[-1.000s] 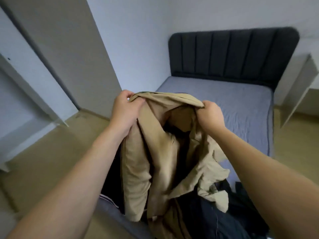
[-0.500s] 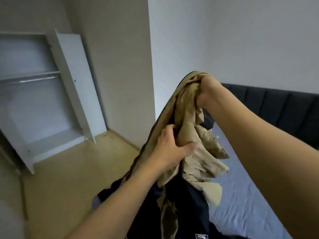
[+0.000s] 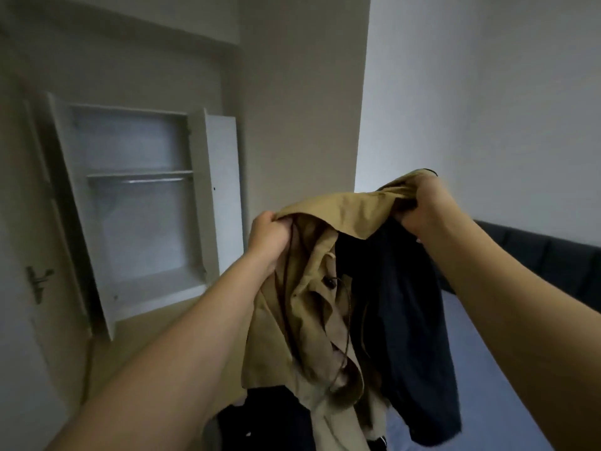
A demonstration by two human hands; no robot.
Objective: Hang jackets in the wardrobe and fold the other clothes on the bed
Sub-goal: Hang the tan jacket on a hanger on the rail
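Left hand (image 3: 268,237) has moved up since half a second ago: then it clutched the bunched tan cloth lower down, mid-garment; now it sits at the top edge, level-ish with the right. Right hand (image 3: 422,203) keeps its grip on the upper edge, slightly higher than the left. The tan jacket (image 3: 312,307) is now stretched out between the two hands instead of hanging in one clump. View has also swung left: the wardrobe (image 3: 136,203) is now nearer frame centre, and less bed shows.

Left hand: fingers curled, pinching the jacket's top edge, thumb side toward camera. Right hand: closed fist round the collar area, knuckles up; some dark fabric seems caught in the same grip, hard to tell through the folds. Both forearms bare, reaching forward.

Jacket is held in the air in front of the person, above the bed's near corner, well apart from the wardrobe. A dark navy garment (image 3: 413,336) hangs with it on the right side, draping down below the right hand, possibly a lining or a separate piece. A thin dark cord runs down the tan front. More dark clothes (image 3: 270,418) lie below at bottom centre.

Bed (image 3: 507,369) with blue-grey sheet at lower right, dark padded headboard (image 3: 553,255) behind the right forearm. Wardrobe stands open at left, white doors swung out, a metal rail (image 3: 140,181) under a shelf. Door handle (image 3: 37,283) at far left. Light wood floor (image 3: 140,340), pale walls.
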